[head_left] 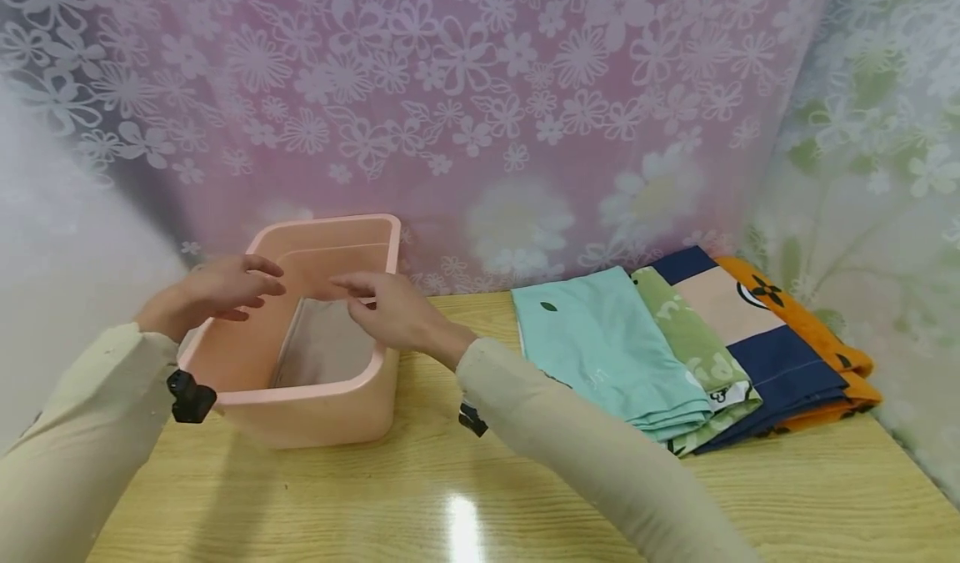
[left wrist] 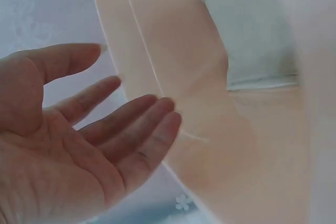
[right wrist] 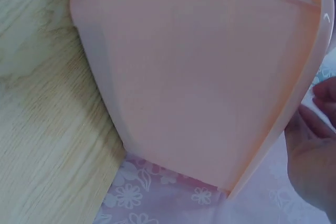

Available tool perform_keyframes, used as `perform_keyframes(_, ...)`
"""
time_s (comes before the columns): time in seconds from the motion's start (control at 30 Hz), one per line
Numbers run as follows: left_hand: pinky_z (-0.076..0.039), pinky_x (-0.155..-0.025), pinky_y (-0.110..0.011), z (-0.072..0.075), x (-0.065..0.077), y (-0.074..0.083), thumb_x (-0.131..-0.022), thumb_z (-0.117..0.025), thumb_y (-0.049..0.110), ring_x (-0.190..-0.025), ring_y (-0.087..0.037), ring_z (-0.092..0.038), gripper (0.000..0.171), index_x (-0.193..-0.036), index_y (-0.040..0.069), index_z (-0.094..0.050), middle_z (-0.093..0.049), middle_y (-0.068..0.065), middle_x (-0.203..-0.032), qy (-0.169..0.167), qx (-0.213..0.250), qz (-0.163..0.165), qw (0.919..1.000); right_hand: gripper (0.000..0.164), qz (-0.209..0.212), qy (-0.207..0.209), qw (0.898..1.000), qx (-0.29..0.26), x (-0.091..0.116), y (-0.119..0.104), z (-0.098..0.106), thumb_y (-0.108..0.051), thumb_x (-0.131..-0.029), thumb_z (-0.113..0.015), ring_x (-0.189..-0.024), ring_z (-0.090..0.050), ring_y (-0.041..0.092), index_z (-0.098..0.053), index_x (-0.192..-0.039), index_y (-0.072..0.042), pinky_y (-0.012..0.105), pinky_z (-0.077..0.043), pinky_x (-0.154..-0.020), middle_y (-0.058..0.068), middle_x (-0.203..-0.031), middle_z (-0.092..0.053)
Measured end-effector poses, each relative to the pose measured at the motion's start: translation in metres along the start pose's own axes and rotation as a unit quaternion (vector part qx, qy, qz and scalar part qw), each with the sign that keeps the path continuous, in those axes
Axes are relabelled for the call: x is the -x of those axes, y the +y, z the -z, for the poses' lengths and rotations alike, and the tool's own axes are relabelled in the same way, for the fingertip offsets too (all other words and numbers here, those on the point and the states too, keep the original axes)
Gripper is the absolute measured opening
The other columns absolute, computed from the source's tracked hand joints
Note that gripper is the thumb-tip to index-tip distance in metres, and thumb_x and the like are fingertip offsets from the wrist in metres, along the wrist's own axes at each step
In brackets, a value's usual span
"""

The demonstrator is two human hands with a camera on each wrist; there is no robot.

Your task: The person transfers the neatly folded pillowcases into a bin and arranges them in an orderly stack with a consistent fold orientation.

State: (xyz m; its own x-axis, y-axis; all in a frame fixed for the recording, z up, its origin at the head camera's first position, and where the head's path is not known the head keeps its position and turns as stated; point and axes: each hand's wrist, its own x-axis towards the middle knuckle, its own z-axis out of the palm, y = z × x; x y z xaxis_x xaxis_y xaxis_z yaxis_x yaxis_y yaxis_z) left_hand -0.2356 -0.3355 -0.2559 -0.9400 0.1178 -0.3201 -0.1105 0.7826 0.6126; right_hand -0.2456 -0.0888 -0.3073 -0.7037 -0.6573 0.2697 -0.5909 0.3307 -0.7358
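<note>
A pink plastic bin (head_left: 322, 417) stands at the left of the table. Inside, against its right part, lies a pale grey folded item (head_left: 322, 342), probably cloth; its pale edge (left wrist: 262, 83) also shows in the left wrist view. My left hand (head_left: 225, 286) hovers over the bin's left rim, fingers spread and slightly bent, holding nothing. Over the right rim is my right hand (head_left: 393, 306), its fingers loosely bent toward the bin's inside and nothing seen in them. From the right wrist camera, the bin's outer wall (right wrist: 194, 77) hides part of the right hand (right wrist: 312, 156).
To the right, folded cloths overlap in a row: mint green (head_left: 600, 338), green patterned (head_left: 671, 304), navy and beige (head_left: 795, 371), and orange (head_left: 858, 363). A flowered pink curtain (head_left: 480, 129) hangs behind the wooden table (head_left: 360, 496).
</note>
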Motion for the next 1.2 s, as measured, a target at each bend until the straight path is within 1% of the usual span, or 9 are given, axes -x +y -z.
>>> perform_keyframes(0.07, -0.043, -0.094, -0.055, -0.004, 0.0, 0.003, -0.098, -0.05, 0.026, -0.121, -0.05, -0.042, 0.058, -0.141, -0.007, -0.03, -0.036, -0.035, -0.138, 0.018, 0.001, -0.023, 0.9996, 0.04, 0.014, -0.019, 1.0, 0.009, 0.004, 0.002, 0.003, -0.016, -0.1, -0.046, -0.121, -0.049, 0.009, -0.051, -0.14, -0.018, 0.02, -0.043, -0.093, -0.005, -0.14, -0.048)
perform_keyframes(0.2, -0.04, -0.093, -0.059, -0.016, 0.004, 0.01, -0.098, -0.049, 0.022, -0.118, -0.051, -0.043, 0.052, -0.14, -0.005, -0.035, -0.038, -0.036, -0.137, 0.075, -0.032, -0.057, 0.995, 0.044, 0.047, -0.046, 0.996, 0.055, 0.011, 0.003, 0.012, -0.017, -0.1, -0.047, -0.086, -0.058, 0.007, -0.046, -0.143, -0.02, 0.021, -0.044, -0.083, -0.01, -0.142, -0.045)
perform_keyframes(0.3, -0.041, -0.091, -0.061, -0.027, 0.007, 0.018, -0.099, -0.047, 0.025, -0.118, -0.051, -0.045, 0.049, -0.138, -0.004, -0.04, -0.043, -0.035, -0.133, 0.127, -0.075, -0.085, 0.9855, 0.044, 0.059, -0.046, 0.992, 0.105, 0.015, 0.005, 0.022, -0.017, -0.1, -0.047, -0.093, -0.058, 0.009, -0.044, -0.144, -0.019, 0.021, -0.041, -0.091, -0.009, -0.144, -0.043)
perform_keyframes(0.33, -0.041, -0.091, -0.061, -0.031, 0.008, 0.021, -0.099, -0.046, 0.026, -0.117, -0.05, -0.046, 0.048, -0.137, -0.004, -0.042, -0.044, -0.034, -0.133, 0.145, -0.085, -0.094, 0.9812, 0.044, 0.059, -0.04, 0.989, 0.127, 0.017, 0.007, 0.025, -0.018, -0.1, -0.047, -0.108, -0.055, 0.008, -0.045, -0.144, -0.019, 0.021, -0.036, -0.098, -0.008, -0.145, -0.043)
perform_keyframes(0.43, -0.04, -0.092, -0.059, -0.045, 0.013, 0.033, -0.1, -0.043, 0.028, -0.118, -0.048, -0.047, 0.047, -0.134, -0.004, -0.047, -0.048, -0.031, -0.132, 0.199, -0.116, -0.13, 0.9644, 0.043, 0.054, -0.025, 0.979, 0.194, 0.023, 0.012, 0.036, -0.023, -0.101, -0.044, -0.136, -0.031, 0.01, -0.044, -0.144, -0.019, 0.024, -0.023, -0.11, -0.003, -0.147, -0.04)
perform_keyframes(0.67, -0.029, -0.103, -0.055, -0.081, 0.021, 0.059, -0.1, -0.041, 0.042, -0.127, -0.04, -0.039, 0.054, -0.138, 0.004, -0.049, -0.049, -0.019, -0.137, 0.273, -0.238, -0.183, 0.914, 0.049, 0.021, -0.003, 0.945, 0.327, 0.044, 0.031, 0.061, -0.036, -0.099, -0.046, -0.14, -0.025, 0.018, -0.04, -0.147, -0.022, 0.036, -0.02, -0.113, -0.001, -0.152, -0.032)
perform_keyframes(1.0, -0.035, -0.098, -0.055, -0.12, 0.024, 0.078, -0.095, -0.046, 0.048, -0.123, -0.038, -0.044, 0.054, -0.135, 0.013, -0.053, -0.05, -0.017, -0.134, 0.307, -0.35, -0.243, 0.8508, 0.06, -0.05, -0.027, 0.913, 0.404, 0.088, 0.063, 0.093, -0.05, -0.099, -0.04, -0.144, -0.011, 0.025, -0.027, -0.152, -0.026, 0.05, -0.009, -0.113, 0.002, -0.157, -0.02)
perform_keyframes(1.1, -0.032, -0.102, -0.053, -0.13, 0.024, 0.083, -0.095, -0.044, 0.053, -0.125, -0.039, -0.042, 0.057, -0.137, 0.015, -0.052, -0.047, -0.018, -0.138, 0.293, -0.377, -0.249, 0.8426, 0.061, -0.064, -0.03, 0.909, 0.41, 0.101, 0.073, 0.101, -0.052, -0.098, -0.04, -0.144, -0.008, 0.027, -0.025, -0.152, -0.026, 0.051, -0.007, -0.113, 0.003, -0.157, -0.019)
perform_keyframes(1.2, -0.027, -0.106, -0.052, -0.139, 0.023, 0.088, -0.096, -0.04, 0.056, -0.13, -0.038, -0.037, 0.061, -0.14, 0.015, -0.049, -0.041, -0.017, -0.144, 0.269, -0.391, -0.245, 0.8455, 0.062, -0.072, -0.024, 0.905, 0.419, 0.111, 0.079, 0.109, -0.052, -0.098, -0.042, -0.144, -0.009, 0.028, -0.027, -0.152, -0.026, 0.051, -0.006, -0.113, 0.004, -0.157, -0.02)
